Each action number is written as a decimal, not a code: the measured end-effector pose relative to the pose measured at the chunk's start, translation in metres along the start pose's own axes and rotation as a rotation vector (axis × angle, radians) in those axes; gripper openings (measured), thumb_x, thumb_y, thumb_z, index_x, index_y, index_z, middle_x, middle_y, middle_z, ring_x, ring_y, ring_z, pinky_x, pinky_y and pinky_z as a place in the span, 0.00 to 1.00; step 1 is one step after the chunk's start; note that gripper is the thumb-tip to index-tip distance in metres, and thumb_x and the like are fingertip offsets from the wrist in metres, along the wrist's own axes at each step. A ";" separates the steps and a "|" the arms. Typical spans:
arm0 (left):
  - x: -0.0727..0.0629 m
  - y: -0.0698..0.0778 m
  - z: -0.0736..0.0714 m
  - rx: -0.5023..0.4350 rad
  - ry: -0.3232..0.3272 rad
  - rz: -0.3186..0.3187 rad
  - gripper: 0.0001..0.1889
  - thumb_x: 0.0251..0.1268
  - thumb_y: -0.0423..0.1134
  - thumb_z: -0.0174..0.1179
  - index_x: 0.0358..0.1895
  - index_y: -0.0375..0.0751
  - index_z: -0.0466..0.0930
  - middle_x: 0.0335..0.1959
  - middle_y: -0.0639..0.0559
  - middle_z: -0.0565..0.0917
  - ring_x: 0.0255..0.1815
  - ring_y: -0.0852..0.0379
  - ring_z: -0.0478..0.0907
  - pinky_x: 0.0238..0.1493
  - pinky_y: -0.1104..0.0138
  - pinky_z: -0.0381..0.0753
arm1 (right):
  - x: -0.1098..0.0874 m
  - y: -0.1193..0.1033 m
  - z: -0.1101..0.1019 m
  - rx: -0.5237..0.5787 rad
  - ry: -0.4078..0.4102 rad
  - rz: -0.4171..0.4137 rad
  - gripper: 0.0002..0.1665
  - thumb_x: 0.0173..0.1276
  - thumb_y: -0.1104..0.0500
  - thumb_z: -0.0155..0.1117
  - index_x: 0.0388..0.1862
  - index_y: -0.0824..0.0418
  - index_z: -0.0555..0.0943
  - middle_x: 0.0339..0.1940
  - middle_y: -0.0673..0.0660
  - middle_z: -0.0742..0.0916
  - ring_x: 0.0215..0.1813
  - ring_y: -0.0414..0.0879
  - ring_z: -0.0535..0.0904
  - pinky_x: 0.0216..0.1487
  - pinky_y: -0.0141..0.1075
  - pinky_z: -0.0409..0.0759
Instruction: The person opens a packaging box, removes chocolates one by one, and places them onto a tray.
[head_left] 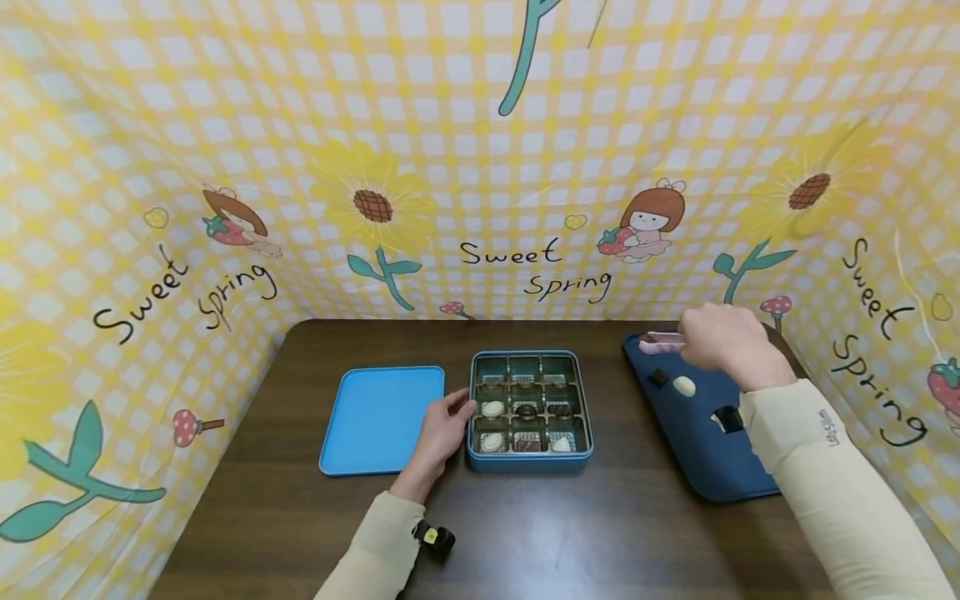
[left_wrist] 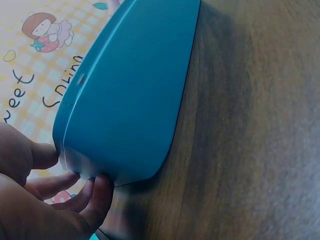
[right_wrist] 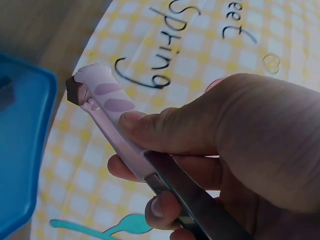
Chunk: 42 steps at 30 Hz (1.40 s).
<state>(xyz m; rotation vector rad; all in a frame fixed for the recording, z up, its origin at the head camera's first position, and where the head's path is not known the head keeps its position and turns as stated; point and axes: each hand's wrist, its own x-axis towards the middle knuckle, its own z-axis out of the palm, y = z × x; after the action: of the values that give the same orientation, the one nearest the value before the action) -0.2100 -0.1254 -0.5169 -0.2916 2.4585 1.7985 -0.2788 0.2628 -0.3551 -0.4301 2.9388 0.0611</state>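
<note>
My right hand (head_left: 723,337) grips pink tongs (right_wrist: 120,127) over the far end of the dark blue tray (head_left: 697,467). A small dark brown chocolate (right_wrist: 75,91) is pinched between the tongs' tips. Beside the blue box (head_left: 528,462), my left hand (head_left: 442,429) rests its fingertips and thumb against the side wall and rim. Several white and dark chocolates sit in the box's middle and front rows of compartments; the back row shows none. On the tray lie a dark square chocolate (head_left: 658,377), a white oval one (head_left: 684,386) and a black-and-white piece (head_left: 727,419), partly behind the sleeve.
A light blue lid (head_left: 384,421) lies flat on the brown wooden table (head_left: 525,533), left of the box. Yellow checked cloth (head_left: 450,167) walls in the table's back and sides. A small black device (head_left: 437,538) sits at my left wrist.
</note>
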 end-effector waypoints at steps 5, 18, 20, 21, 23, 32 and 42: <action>0.000 0.000 0.000 -0.001 0.002 0.003 0.22 0.78 0.39 0.55 0.69 0.32 0.73 0.64 0.37 0.78 0.64 0.44 0.75 0.61 0.51 0.77 | 0.000 0.013 0.007 0.013 -0.031 0.019 0.10 0.65 0.63 0.59 0.25 0.55 0.82 0.24 0.55 0.80 0.26 0.52 0.72 0.26 0.46 0.67; 0.000 0.000 0.000 -0.004 -0.004 0.005 0.23 0.78 0.39 0.55 0.70 0.32 0.72 0.64 0.36 0.78 0.64 0.43 0.75 0.62 0.50 0.77 | 0.004 0.036 0.027 0.057 -0.057 0.085 0.12 0.69 0.62 0.57 0.24 0.56 0.82 0.25 0.56 0.79 0.28 0.53 0.72 0.28 0.48 0.68; 0.000 0.000 -0.001 -0.004 -0.004 0.004 0.23 0.78 0.39 0.55 0.70 0.32 0.72 0.65 0.36 0.78 0.65 0.43 0.75 0.62 0.50 0.77 | 0.004 0.039 0.030 0.064 -0.070 0.090 0.11 0.70 0.61 0.57 0.26 0.57 0.81 0.26 0.57 0.80 0.29 0.53 0.73 0.29 0.49 0.69; 0.000 0.000 -0.001 -0.006 -0.005 0.003 0.23 0.78 0.39 0.55 0.70 0.32 0.72 0.65 0.36 0.78 0.65 0.43 0.75 0.62 0.50 0.77 | 0.004 0.041 0.032 0.066 -0.081 0.093 0.12 0.70 0.61 0.57 0.26 0.58 0.80 0.26 0.58 0.80 0.29 0.53 0.73 0.29 0.49 0.69; 0.000 0.000 0.000 -0.008 -0.007 0.000 0.23 0.78 0.39 0.55 0.70 0.32 0.72 0.65 0.36 0.77 0.65 0.43 0.75 0.62 0.50 0.77 | 0.003 0.044 0.035 0.073 -0.098 0.096 0.12 0.71 0.60 0.57 0.26 0.58 0.79 0.26 0.58 0.79 0.29 0.53 0.73 0.29 0.49 0.68; 0.000 0.000 -0.002 -0.012 -0.009 0.003 0.23 0.79 0.39 0.55 0.70 0.32 0.72 0.64 0.36 0.78 0.64 0.43 0.75 0.61 0.51 0.77 | 0.007 0.051 0.050 0.096 -0.108 0.113 0.20 0.73 0.58 0.58 0.18 0.55 0.70 0.19 0.53 0.67 0.23 0.48 0.67 0.24 0.42 0.64; 0.001 0.000 0.000 -0.023 -0.005 -0.014 0.23 0.78 0.39 0.55 0.70 0.33 0.73 0.63 0.38 0.78 0.63 0.45 0.76 0.60 0.52 0.78 | 0.010 0.049 0.053 0.099 -0.162 0.119 0.11 0.74 0.59 0.56 0.29 0.58 0.78 0.28 0.58 0.78 0.30 0.53 0.74 0.27 0.46 0.69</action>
<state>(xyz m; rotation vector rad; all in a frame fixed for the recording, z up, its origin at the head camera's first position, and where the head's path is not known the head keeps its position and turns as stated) -0.2106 -0.1259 -0.5173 -0.3042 2.4276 1.8212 -0.2936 0.3104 -0.4080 -0.2248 2.7902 -0.0333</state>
